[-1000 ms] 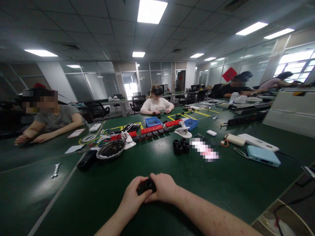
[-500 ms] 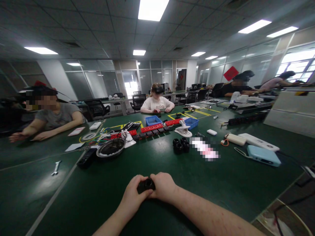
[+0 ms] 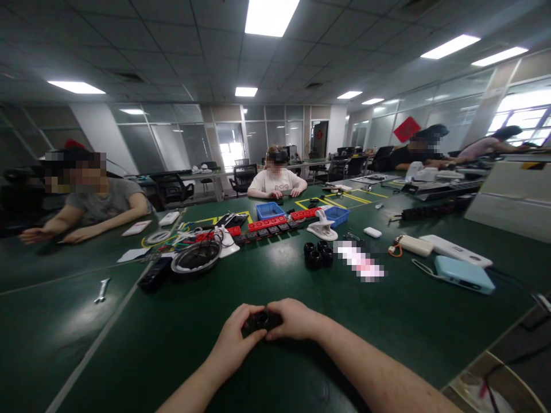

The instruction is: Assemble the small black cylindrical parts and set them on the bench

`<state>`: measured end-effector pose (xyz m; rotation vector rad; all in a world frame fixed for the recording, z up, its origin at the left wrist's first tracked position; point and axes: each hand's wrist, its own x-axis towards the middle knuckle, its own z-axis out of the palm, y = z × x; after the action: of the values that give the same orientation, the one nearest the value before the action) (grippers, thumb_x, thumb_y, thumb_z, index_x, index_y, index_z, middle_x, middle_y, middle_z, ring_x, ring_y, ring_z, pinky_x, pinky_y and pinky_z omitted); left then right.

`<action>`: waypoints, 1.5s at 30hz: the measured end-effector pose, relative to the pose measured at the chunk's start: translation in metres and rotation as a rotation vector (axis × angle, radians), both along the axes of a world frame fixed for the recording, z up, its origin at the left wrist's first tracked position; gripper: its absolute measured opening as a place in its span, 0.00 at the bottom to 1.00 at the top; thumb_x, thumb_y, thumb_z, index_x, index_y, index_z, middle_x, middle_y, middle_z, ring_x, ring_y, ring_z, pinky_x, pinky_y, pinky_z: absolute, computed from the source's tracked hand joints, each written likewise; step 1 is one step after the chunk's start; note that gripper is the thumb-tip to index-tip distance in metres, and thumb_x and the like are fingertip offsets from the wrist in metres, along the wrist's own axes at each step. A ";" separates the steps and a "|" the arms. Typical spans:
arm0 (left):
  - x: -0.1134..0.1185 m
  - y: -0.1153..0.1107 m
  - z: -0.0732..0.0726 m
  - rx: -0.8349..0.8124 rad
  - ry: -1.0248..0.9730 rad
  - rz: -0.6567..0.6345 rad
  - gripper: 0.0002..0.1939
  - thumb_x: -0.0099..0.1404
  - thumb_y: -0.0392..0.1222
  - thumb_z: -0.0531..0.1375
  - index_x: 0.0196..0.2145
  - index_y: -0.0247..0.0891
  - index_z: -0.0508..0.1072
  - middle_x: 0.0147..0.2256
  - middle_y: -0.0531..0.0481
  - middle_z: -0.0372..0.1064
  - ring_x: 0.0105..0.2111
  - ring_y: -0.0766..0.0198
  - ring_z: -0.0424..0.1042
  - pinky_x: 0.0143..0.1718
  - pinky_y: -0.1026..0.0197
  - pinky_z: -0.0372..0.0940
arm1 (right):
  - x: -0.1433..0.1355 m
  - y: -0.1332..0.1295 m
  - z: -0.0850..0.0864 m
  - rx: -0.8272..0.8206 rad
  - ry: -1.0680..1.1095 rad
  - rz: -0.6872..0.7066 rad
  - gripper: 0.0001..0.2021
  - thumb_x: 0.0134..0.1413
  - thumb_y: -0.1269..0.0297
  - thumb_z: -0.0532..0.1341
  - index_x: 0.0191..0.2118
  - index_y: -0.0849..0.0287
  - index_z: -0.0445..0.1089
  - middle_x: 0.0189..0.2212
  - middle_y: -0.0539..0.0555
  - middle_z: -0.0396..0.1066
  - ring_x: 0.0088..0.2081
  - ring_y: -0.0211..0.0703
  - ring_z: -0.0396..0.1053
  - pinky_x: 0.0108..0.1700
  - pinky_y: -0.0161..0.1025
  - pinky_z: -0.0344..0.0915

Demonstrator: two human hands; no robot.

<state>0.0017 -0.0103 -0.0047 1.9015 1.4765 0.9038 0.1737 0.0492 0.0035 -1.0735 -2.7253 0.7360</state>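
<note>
My left hand (image 3: 235,338) and my right hand (image 3: 295,320) are both closed on a small black part with a round hole (image 3: 262,318), low over the near side of the table. The left thumb and fingers pinch its left end, and the right thumb and fingers hold its right end. Fingers cover both ends, so the exact kind of part cannot be made out. Beyond the hands, to the right, several black ring-shaped pieces (image 3: 315,259) stand in a cluster.
A green table (image 3: 206,321) carries a wrench (image 3: 102,291), a round black dish (image 3: 196,258), red-and-black power strips (image 3: 267,223), blue trays (image 3: 270,211), a white clip stand (image 3: 322,228) and a light-blue power bank (image 3: 465,274). Co-workers sit at the left (image 3: 112,201) and opposite (image 3: 278,182).
My right hand has shifted a little to the right and turned, its thumb now showing along the black part. More of the part is visible between the hands. The view has moved slightly.
</note>
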 end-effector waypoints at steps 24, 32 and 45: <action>0.004 -0.001 0.004 -0.047 0.005 0.049 0.12 0.50 0.38 0.60 0.35 0.39 0.69 0.33 0.51 0.66 0.33 0.60 0.64 0.34 0.61 0.59 | -0.008 -0.003 -0.004 0.042 0.013 -0.069 0.21 0.36 0.48 0.62 0.36 0.57 0.65 0.28 0.49 0.68 0.29 0.41 0.65 0.25 0.32 0.54; 0.006 -0.002 0.002 -0.050 0.000 0.120 0.12 0.50 0.38 0.59 0.35 0.38 0.69 0.34 0.49 0.66 0.33 0.58 0.65 0.34 0.60 0.59 | -0.024 -0.018 -0.009 0.247 -0.105 -0.190 0.23 0.39 0.46 0.57 0.36 0.60 0.64 0.29 0.57 0.70 0.30 0.50 0.68 0.29 0.39 0.60; 0.004 0.000 0.000 -0.013 0.012 0.059 0.13 0.50 0.38 0.60 0.36 0.40 0.69 0.33 0.50 0.66 0.33 0.59 0.65 0.33 0.61 0.59 | -0.007 -0.003 -0.003 0.015 0.016 -0.074 0.20 0.38 0.50 0.61 0.36 0.58 0.65 0.29 0.51 0.69 0.29 0.41 0.66 0.25 0.32 0.55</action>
<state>0.0056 -0.0105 -0.0049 1.8661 1.5494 0.9083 0.1670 0.0462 0.0009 -1.1537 -2.6575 0.7079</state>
